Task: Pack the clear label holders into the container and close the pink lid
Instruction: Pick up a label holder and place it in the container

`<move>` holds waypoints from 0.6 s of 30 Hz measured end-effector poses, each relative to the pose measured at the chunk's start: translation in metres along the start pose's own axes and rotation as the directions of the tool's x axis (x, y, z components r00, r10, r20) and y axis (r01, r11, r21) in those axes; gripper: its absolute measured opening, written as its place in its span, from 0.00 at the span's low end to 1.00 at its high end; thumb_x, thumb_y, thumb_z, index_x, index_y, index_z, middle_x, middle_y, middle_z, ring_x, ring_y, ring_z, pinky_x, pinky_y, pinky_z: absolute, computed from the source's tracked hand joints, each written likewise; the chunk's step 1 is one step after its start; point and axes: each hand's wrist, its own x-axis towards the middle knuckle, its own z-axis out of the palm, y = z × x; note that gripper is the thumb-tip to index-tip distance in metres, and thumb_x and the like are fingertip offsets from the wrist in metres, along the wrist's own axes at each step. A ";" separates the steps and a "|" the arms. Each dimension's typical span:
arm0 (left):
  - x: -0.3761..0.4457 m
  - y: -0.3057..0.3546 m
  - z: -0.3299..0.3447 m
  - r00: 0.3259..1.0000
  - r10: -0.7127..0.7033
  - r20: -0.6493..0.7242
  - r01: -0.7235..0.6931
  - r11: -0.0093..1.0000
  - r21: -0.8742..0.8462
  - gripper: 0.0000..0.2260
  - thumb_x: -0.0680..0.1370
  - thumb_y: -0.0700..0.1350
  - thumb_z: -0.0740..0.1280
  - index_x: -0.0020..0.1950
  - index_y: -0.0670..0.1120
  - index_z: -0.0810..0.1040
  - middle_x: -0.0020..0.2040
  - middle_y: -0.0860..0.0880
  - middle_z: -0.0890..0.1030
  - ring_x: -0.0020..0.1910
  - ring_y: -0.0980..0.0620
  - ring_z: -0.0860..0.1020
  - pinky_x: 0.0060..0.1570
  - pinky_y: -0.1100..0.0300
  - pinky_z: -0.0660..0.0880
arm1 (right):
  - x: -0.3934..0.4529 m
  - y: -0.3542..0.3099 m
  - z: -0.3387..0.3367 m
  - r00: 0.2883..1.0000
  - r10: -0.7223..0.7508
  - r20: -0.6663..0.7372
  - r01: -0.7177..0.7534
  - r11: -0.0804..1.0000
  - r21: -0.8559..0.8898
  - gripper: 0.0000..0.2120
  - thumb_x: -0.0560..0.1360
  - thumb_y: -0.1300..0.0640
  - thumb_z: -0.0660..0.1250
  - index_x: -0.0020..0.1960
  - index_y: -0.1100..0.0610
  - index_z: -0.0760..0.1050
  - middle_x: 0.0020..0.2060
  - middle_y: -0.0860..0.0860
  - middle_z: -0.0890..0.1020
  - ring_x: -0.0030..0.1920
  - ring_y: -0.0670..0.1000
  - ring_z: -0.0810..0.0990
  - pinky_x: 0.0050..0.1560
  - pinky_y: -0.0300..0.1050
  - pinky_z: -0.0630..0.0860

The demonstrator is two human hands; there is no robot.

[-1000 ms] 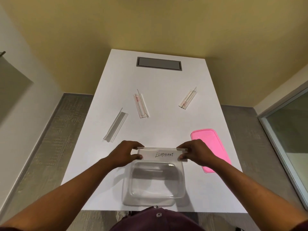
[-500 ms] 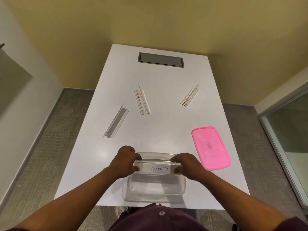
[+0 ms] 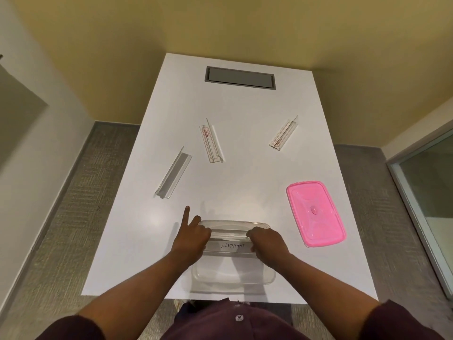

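A clear rectangular container (image 3: pixel 232 278) stands at the table's near edge. Inside its far half sits a clear label holder (image 3: pixel 230 245) marked "ELEPHANT". My left hand (image 3: pixel 192 238) grips the holder's left end, index finger pointing away. My right hand (image 3: pixel 267 244) grips its right end. Three more clear label holders lie farther out: one (image 3: pixel 173 173) at the left, one (image 3: pixel 212 143) in the middle, one (image 3: pixel 283 134) at the right. The pink lid (image 3: pixel 315 212) lies flat to the right of the container.
The white table (image 3: pixel 245 106) has a grey recessed panel (image 3: pixel 240 78) near its far end. Grey carpet runs along both sides, a yellow wall stands behind, and a glass panel (image 3: pixel 429 192) is at the right.
Both hands have lowered the "ELEPHANT" holder from above the container's far rim down into the container. My left index finger has lifted off and now points away.
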 end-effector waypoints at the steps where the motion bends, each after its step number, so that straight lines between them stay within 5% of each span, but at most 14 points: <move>1: 0.001 0.001 0.001 1.000 -0.006 0.000 0.006 1.000 0.001 0.09 0.74 0.43 0.69 0.54 0.46 0.79 0.47 0.47 0.83 0.66 0.43 0.71 0.76 0.35 0.37 | 0.000 -0.001 0.002 1.000 0.005 -0.007 -0.005 1.000 -0.012 0.12 0.75 0.63 0.64 0.58 0.56 0.75 0.54 0.54 0.81 0.53 0.61 0.81 0.47 0.50 0.77; 12: 0.009 0.006 0.012 0.999 -0.040 0.006 0.040 0.999 0.007 0.12 0.74 0.43 0.70 0.57 0.47 0.79 0.48 0.47 0.83 0.62 0.42 0.76 0.78 0.40 0.54 | 0.009 -0.010 0.011 0.998 0.039 -0.047 -0.042 0.997 -0.062 0.13 0.72 0.71 0.59 0.53 0.59 0.73 0.48 0.57 0.78 0.46 0.62 0.81 0.36 0.49 0.68; 18: 0.012 0.011 0.016 0.996 -0.085 0.027 0.085 0.996 -0.003 0.13 0.76 0.40 0.67 0.60 0.46 0.77 0.50 0.47 0.81 0.65 0.41 0.72 0.78 0.39 0.50 | 0.009 -0.013 0.018 0.997 0.065 -0.051 -0.069 0.995 -0.078 0.14 0.70 0.73 0.60 0.51 0.59 0.73 0.44 0.56 0.78 0.42 0.61 0.81 0.34 0.49 0.70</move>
